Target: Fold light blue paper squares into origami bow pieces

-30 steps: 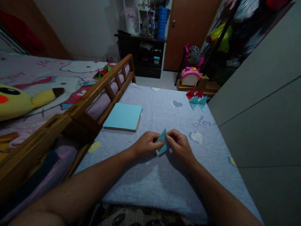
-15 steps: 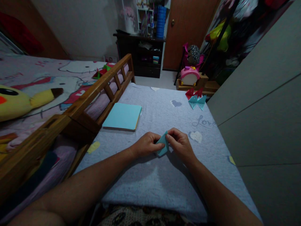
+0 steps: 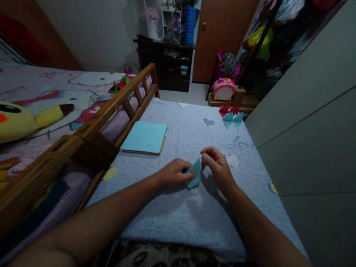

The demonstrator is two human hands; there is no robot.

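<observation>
My left hand (image 3: 178,172) pinches a folded piece of light-blue paper (image 3: 195,174) between thumb and fingers, just above the bed sheet. The paper has a pointed top corner and flat creased faces. Just right of its upper point is my right hand (image 3: 218,167), its fingers bent and its thumb a little apart from them, with nothing seen in it. To the left lies a square stack of paper (image 3: 144,137) with a light-blue sheet on top. Folded paper shapes, one light blue (image 3: 233,119) and one red (image 3: 224,110), rest at the far right corner.
A wooden bed rail (image 3: 116,107) borders the left side, with a yellow plush toy (image 3: 22,120) on the bed beyond. A pale cabinet (image 3: 311,148) closes off the right. Past the far edge are a pink toy case (image 3: 224,91) and a dark cabinet (image 3: 167,66).
My right hand has let go of the paper's upper edge and moved slightly right. The paper, still in my left hand, has turned to show more of its face.
</observation>
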